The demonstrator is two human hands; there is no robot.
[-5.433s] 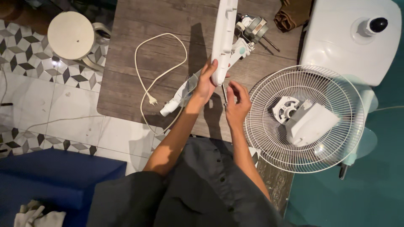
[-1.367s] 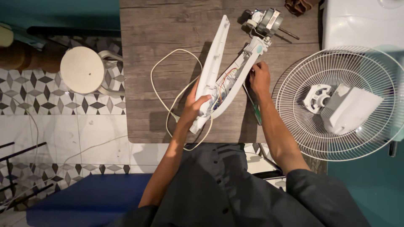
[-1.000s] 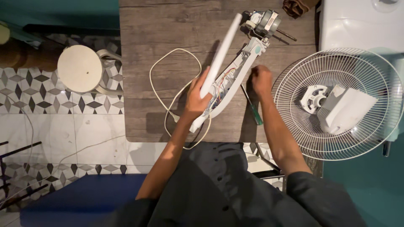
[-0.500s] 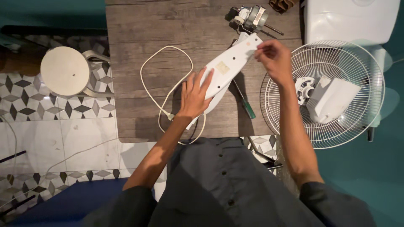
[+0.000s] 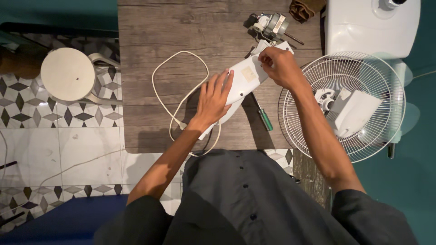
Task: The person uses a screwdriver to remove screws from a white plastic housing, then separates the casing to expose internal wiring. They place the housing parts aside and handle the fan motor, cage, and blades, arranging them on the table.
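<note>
From the head view, we see our left hand (image 5: 212,102) lying flat, fingers spread, on the lower part of the white fan neck housing (image 5: 243,81), pressing it against the wooden table (image 5: 181,31). Our right hand (image 5: 279,67) is closed on the housing's upper end, just below the small fan motor (image 5: 271,23). The housing lies slantwise mid-table, its white power cord (image 5: 175,90) looping off to the left. A green-handled screwdriver (image 5: 262,115) rests beside it, and the wire fan grille (image 5: 340,104) with loose white parts sits to the right. To do this well, we judge the flat palm should keep the housing from sliding while the right fingers work the top end squarely, minding the cord underneath.
</note>
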